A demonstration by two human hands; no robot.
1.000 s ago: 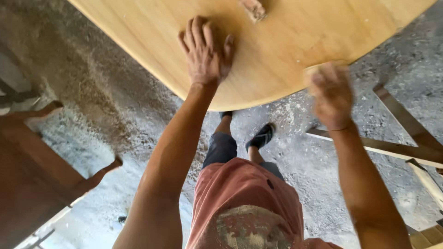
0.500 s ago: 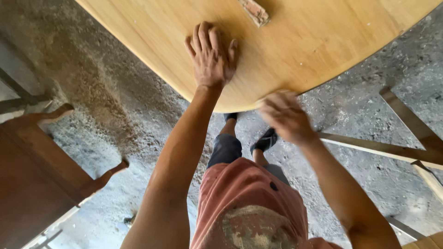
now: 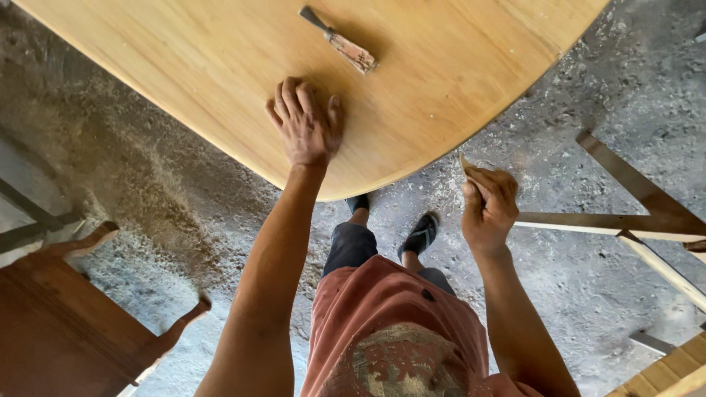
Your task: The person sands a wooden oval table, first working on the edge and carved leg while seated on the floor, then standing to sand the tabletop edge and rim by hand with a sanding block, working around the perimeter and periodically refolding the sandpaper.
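The left hand (image 3: 305, 125) is laid flat on the wooden tabletop (image 3: 184, 59), fingers spread wide; a folded piece of sandpaper (image 3: 468, 168) is pinched in the closed fingers of the right hand (image 3: 487, 209), held off the table's edge at four o'clock; a small brush (image 3: 340, 40) lies at one o'clock of the left hand.

Dusty concrete floor (image 3: 603, 95), dark wooden furniture (image 3: 66, 323)

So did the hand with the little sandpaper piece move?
Yes. The right hand slid left along the round tabletop's edge, then pulled back off it; now it's over the floor.
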